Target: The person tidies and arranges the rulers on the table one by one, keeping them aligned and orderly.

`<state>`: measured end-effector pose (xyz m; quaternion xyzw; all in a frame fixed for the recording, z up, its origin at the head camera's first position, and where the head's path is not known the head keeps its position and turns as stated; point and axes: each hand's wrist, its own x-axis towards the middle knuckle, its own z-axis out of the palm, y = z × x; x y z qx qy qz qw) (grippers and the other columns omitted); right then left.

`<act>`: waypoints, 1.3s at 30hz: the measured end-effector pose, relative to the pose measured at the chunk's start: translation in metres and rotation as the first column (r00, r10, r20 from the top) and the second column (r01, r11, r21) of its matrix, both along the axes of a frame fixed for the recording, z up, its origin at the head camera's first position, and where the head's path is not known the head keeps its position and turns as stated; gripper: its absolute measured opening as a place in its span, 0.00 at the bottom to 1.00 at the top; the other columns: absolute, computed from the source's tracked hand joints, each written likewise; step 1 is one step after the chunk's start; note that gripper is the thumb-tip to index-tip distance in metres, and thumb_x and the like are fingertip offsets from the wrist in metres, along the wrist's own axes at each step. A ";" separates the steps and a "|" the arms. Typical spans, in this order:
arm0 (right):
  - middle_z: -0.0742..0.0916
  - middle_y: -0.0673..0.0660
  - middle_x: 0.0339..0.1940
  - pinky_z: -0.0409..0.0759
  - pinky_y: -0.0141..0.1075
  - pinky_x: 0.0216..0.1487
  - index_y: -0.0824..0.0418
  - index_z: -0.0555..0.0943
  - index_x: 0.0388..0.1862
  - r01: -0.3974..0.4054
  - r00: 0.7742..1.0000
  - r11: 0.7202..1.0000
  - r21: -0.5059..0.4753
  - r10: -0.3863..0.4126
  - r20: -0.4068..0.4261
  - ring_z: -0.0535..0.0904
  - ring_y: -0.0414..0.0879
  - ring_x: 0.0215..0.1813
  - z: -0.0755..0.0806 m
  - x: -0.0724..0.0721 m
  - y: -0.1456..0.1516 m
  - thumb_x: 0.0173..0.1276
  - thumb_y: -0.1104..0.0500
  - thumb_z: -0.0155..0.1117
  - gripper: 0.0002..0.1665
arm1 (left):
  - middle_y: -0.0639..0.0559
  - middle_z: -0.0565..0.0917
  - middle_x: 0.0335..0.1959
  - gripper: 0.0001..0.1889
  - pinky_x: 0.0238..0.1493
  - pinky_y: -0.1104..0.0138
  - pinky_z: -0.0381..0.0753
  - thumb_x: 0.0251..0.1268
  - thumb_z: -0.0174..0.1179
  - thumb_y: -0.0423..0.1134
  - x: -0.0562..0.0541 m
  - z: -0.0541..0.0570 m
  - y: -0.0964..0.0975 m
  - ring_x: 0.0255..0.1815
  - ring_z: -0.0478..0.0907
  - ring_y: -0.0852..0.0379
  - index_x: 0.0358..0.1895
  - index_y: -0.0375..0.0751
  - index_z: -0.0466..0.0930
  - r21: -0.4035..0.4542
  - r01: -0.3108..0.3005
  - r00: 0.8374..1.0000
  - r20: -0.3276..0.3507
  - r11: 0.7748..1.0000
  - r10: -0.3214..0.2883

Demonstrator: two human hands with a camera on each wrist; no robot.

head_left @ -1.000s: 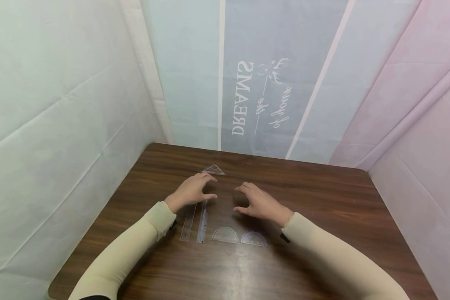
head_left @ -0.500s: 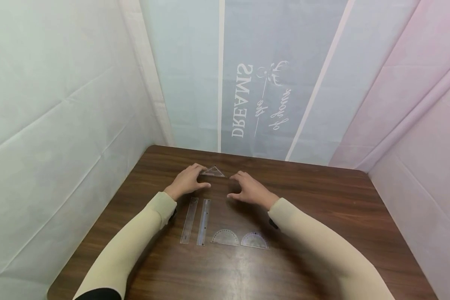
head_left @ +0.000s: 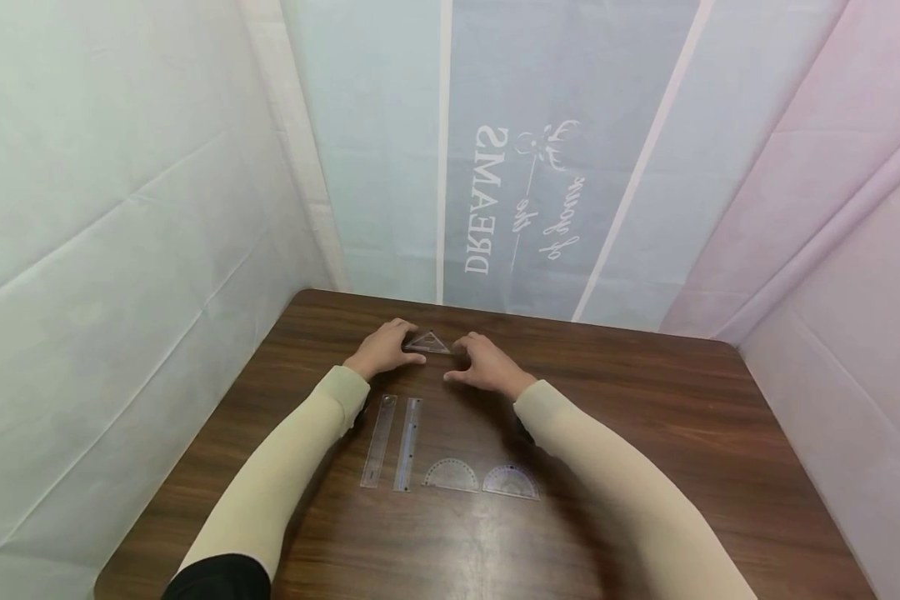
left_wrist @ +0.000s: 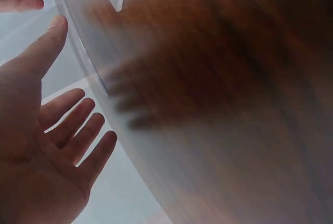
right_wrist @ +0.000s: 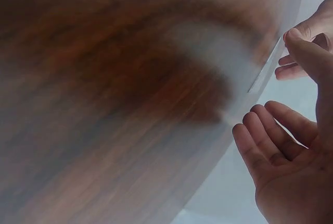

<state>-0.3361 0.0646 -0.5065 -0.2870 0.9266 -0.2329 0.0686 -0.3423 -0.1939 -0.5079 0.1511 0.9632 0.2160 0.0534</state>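
Observation:
A clear set square (head_left: pixel 429 342) lies near the far edge of the table, between my two hands. My left hand (head_left: pixel 387 347) hovers at its left side, fingers spread and thumb apart, holding nothing. On the other side, my right hand (head_left: pixel 487 364) has its fingertips close to the set square's right corner, also with nothing in its grasp. In the left wrist view the left palm (left_wrist: pixel 41 151) shows with relaxed fingers above the wood. The right wrist view shows the right hand (right_wrist: pixel 286 156) with its fingers slightly bent and thumb apart.
Nearer on the brown wooden table (head_left: pixel 607 400) lie two clear rulers, one on the left (head_left: pixel 378 442) and a bluish ruler (head_left: pixel 408 446). To their right are a clear protractor (head_left: pixel 451 475) and a second protractor (head_left: pixel 511 482). Fabric walls (head_left: pixel 375 167) enclose the table's far side and flanks.
Both hands have moved forward over the table toward the set square and come closer together, uncovering the rulers. The rulers, protractors and set square lie where they were.

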 end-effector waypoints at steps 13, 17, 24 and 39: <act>0.81 0.62 0.64 0.79 0.48 0.68 0.68 0.79 0.69 0.041 0.999 0.999 -0.034 -0.040 0.014 0.79 0.55 0.64 -0.011 -0.022 -0.013 0.71 0.45 0.79 0.39 | 0.39 0.74 0.75 0.37 0.70 0.44 0.76 0.74 0.71 0.53 -0.010 -0.001 0.009 0.75 0.72 0.40 0.77 0.37 0.73 -0.004 -0.019 1.000 -0.005 1.000 0.019; 0.81 0.63 0.64 0.79 0.48 0.68 0.69 0.79 0.68 0.049 0.999 0.998 -0.040 -0.049 0.021 0.79 0.55 0.64 -0.014 -0.025 -0.018 0.71 0.47 0.80 0.38 | 0.40 0.74 0.76 0.35 0.73 0.44 0.74 0.74 0.71 0.52 -0.010 -0.003 0.009 0.77 0.71 0.40 0.76 0.37 0.74 -0.010 -0.019 1.000 -0.002 1.000 0.019; 0.80 0.64 0.64 0.78 0.48 0.69 0.70 0.78 0.71 0.076 0.997 0.997 -0.026 -0.076 0.012 0.78 0.56 0.65 -0.015 -0.027 -0.026 0.72 0.48 0.79 0.39 | 0.39 0.76 0.75 0.33 0.75 0.46 0.72 0.74 0.72 0.51 -0.010 -0.005 0.006 0.76 0.73 0.40 0.74 0.37 0.77 0.008 -0.027 1.000 -0.016 1.000 0.027; 0.80 0.61 0.58 0.80 0.45 0.61 0.67 0.82 0.69 0.123 0.992 0.992 0.016 -0.123 -0.004 0.79 0.51 0.55 -0.010 -0.027 -0.036 0.73 0.48 0.77 0.34 | 0.40 0.77 0.75 0.31 0.78 0.46 0.69 0.75 0.71 0.51 -0.011 -0.007 0.006 0.77 0.71 0.38 0.73 0.38 0.79 0.011 -0.045 0.999 -0.003 0.999 0.045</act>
